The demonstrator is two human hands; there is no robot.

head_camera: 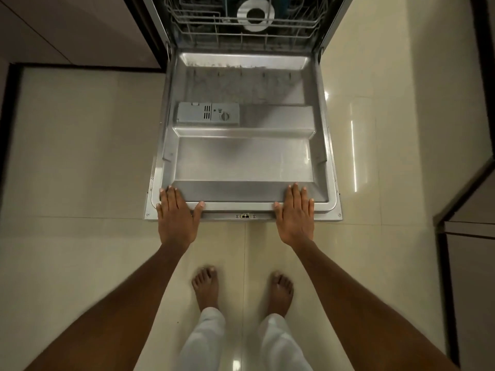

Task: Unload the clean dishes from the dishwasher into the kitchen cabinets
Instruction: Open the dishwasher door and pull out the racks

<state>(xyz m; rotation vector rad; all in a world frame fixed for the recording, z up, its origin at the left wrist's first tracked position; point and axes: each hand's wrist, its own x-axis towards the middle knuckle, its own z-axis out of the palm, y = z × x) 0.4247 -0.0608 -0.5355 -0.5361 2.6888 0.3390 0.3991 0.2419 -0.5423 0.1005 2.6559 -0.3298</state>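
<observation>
Warm, dim indoor light leaves the corners dark, with cabinets point(67, 30) falling into shadow. Glare streaks run down the glossy floor tiles point(353, 153), and a small highlight sits near the bottom edge. The steel dishwasher door point(243, 156) gleams softly. Wide-angle distortion bends the edges; forearms point(128, 303) look slightly blurred

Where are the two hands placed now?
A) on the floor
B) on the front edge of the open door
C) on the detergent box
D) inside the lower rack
B: the left hand and right hand lie flat, fingers straight, on the near rim of the lowered door.
</observation>
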